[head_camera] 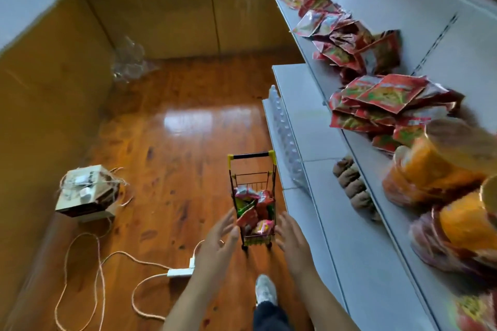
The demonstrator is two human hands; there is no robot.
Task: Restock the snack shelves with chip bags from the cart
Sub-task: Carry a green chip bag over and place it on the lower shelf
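Both hands, left hand point(219, 239) and right hand point(291, 236), reach open toward the cart point(254, 204); its chip bags point(252, 212) look light, crinkly, best pinched at an edge.

- Single head-worn view, wide-angle, looking steeply down and forward over the wooden floor point(172, 126).
- Shelving point(317, 121) along its right edge (close, blurred nearest the lens).

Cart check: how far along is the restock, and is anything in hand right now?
Done: red chip bags already lie piled on the shelf. In hand: nothing; the left hand and right hand reach open toward either side of the cart. Left: the cart still holds several bags.
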